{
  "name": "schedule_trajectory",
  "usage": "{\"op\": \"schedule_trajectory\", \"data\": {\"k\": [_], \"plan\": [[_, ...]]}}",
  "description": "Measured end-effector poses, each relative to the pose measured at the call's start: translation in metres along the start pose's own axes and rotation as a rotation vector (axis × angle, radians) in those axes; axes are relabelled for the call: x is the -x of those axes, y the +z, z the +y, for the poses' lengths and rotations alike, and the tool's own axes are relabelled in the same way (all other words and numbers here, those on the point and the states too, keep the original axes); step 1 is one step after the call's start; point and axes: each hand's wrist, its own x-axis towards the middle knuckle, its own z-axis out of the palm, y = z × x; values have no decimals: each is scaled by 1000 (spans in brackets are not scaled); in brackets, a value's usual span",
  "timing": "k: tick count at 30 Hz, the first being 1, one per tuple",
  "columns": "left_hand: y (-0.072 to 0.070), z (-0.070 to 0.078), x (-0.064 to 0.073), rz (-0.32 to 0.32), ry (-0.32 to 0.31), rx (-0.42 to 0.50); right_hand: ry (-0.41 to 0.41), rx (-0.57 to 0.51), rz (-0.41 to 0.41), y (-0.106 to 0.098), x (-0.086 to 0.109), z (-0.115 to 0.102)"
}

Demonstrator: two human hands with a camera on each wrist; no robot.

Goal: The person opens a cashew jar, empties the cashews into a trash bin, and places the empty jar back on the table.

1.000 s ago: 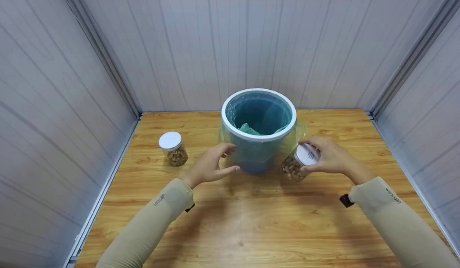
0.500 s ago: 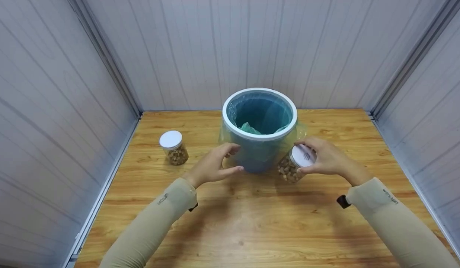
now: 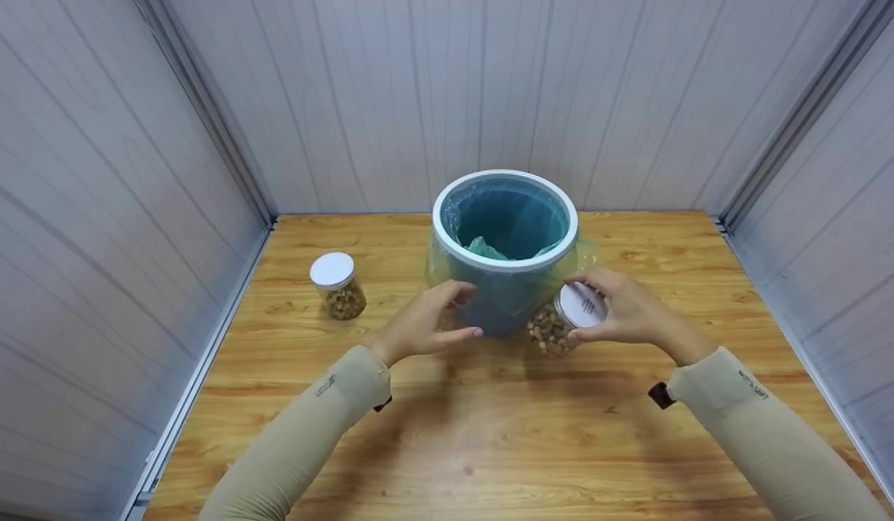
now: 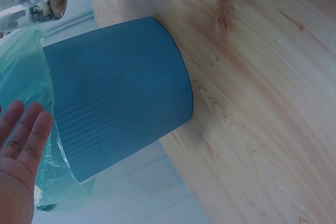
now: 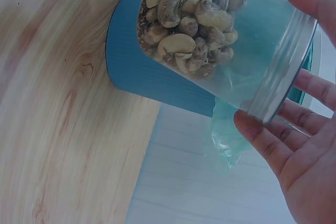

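Note:
My right hand point(image 3: 628, 307) grips a clear jar of cashews point(image 5: 194, 30) near its white lid point(image 3: 581, 305), thumb on one side and fingers on the other. The jar is tilted and held in the air, close to the right front of the blue trash bin point(image 4: 121, 93). Left of the bin's front, my left hand point(image 3: 429, 318) is held with thumb and fingers apart and nothing between them. In the left wrist view its fingers point(image 4: 31, 135) overlap the green bag point(image 4: 31, 72) folded over the bin's white rim point(image 3: 505, 265).
A second lidded jar of nuts point(image 3: 340, 289) stands upright on the wooden table point(image 3: 469, 434), left of the bin. Pale panels enclose the table, with a back wall point(image 3: 375, 101) behind the bin and side walls at left point(image 3: 92, 253) and right point(image 3: 845, 217).
My right hand has carried the jar a little to the left, towards the bin, and it tilts more. My left hand has drifted slightly right. The bin and the other jar stay put.

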Motion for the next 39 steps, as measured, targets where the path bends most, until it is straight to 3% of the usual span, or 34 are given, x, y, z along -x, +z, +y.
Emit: {"op": "schedule_trajectory", "data": {"k": [15, 26, 31, 39], "plan": [[14, 2, -5, -36, 38, 14, -56, -78, 34, 12, 2, -8], [23, 5, -12, -96, 23, 9, -105, -115, 73, 20, 1, -13], [25, 7, -13, -129, -24, 5, -126, -122, 84, 23, 1, -17], [30, 6, -16, -128, -4, -5, -138, -123, 92, 28, -1, -22]]}}
